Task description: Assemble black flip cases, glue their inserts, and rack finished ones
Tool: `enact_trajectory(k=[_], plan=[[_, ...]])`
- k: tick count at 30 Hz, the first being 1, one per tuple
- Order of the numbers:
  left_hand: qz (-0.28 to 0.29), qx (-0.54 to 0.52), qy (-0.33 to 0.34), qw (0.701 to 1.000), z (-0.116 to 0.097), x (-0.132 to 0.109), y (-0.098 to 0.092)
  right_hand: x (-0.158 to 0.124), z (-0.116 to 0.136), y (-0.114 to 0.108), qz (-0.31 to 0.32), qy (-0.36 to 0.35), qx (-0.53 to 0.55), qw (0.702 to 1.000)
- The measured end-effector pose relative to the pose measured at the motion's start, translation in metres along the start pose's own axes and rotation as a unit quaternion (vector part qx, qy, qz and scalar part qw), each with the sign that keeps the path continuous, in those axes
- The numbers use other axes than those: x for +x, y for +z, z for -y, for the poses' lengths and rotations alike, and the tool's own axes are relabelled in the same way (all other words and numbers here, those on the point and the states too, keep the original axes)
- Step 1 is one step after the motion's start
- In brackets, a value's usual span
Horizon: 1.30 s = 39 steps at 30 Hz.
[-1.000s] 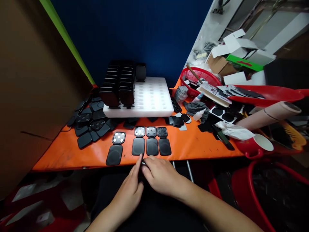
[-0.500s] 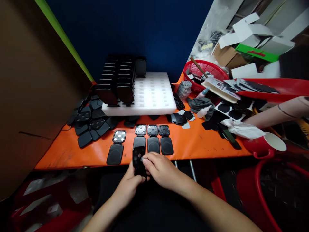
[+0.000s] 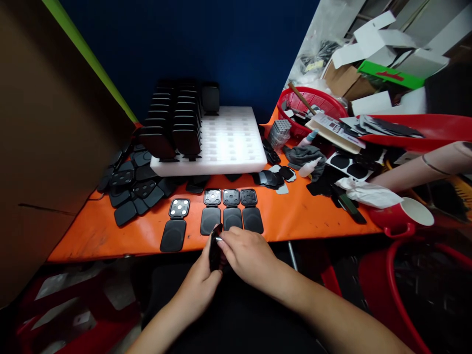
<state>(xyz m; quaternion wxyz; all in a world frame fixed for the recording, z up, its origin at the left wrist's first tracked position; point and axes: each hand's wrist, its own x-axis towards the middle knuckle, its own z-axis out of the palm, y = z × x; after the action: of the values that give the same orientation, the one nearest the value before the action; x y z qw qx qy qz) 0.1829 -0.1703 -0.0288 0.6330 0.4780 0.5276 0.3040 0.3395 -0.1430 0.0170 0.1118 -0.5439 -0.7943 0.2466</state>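
My left hand (image 3: 201,278) is wrapped round a black hinged pad (image 3: 214,253), which is turned nearly edge-on at the front edge of the table. The fingertips of my right hand (image 3: 245,253) pinch a small silver metal piece (image 3: 219,239) against the pad's inner face. Just beyond my hands lies a row of three unfolded black pads (image 3: 232,218), each a plain panel joined to a panel with round spots. Another unfolded pad (image 3: 173,235), with white round spots on its upper panel (image 3: 179,207), lies to the left.
A white foam block (image 3: 206,168) holds rows of upright black pads (image 3: 186,140). Loose black panels (image 3: 125,212) are heaped at the left. At the right are a red basket (image 3: 332,98), a small bottle (image 3: 309,168), a grey cloth (image 3: 304,155) and a red mug (image 3: 391,221).
The pad in my left hand has turned from facing up to nearly edge-on. My right hand stays beside it with the silver piece. The whole view has shifted slightly.
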Motion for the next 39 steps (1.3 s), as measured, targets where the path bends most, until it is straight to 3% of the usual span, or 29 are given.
enact_trajectory(k=[8, 13, 15, 19, 20, 22, 24, 28, 30, 34, 39], plan=[[-0.005, 0.097, 0.056, 0.994, 0.002, -0.002, 0.003, 0.001, 0.000, -0.004, 0.020, -0.011, 0.050, 0.998], [-0.038, 0.019, -0.003, 0.999, 0.000, -0.001, 0.006, 0.002, -0.001, 0.005, -0.002, -0.008, 0.158, 0.987], [-0.035, -0.067, -0.066, 0.995, -0.004, 0.000, 0.007, 0.003, -0.006, 0.012, 0.018, 0.017, 0.291, 0.956], [0.007, -0.204, -0.171, 0.964, -0.014, 0.001, 0.004, 0.005, -0.018, 0.024, 0.072, 0.089, 0.568, 0.815], [0.010, -0.214, -0.176, 0.961, -0.015, 0.001, 0.003, 0.005, -0.020, 0.025, 0.079, 0.093, 0.597, 0.793], [0.012, -0.210, -0.173, 0.962, -0.016, 0.001, 0.001, 0.005, -0.022, 0.026, 0.090, 0.087, 0.616, 0.778], [0.023, -0.180, -0.153, 0.971, -0.015, 0.001, 0.000, 0.004, -0.021, 0.022, 0.097, 0.080, 0.592, 0.796], [0.046, -0.076, -0.071, 0.993, -0.012, 0.001, 0.000, 0.003, -0.018, 0.008, 0.086, 0.045, 0.444, 0.891], [0.050, -0.037, -0.045, 0.997, -0.011, 0.001, 0.000, 0.003, -0.019, 0.001, 0.086, 0.019, 0.383, 0.920], [0.074, -0.014, -0.033, 0.997, -0.008, 0.001, -0.001, 0.003, -0.021, -0.006, 0.116, -0.003, 0.335, 0.935], [0.102, -0.038, -0.046, 0.993, -0.007, 0.000, -0.001, 0.002, -0.020, -0.002, 0.111, -0.008, 0.306, 0.945]])
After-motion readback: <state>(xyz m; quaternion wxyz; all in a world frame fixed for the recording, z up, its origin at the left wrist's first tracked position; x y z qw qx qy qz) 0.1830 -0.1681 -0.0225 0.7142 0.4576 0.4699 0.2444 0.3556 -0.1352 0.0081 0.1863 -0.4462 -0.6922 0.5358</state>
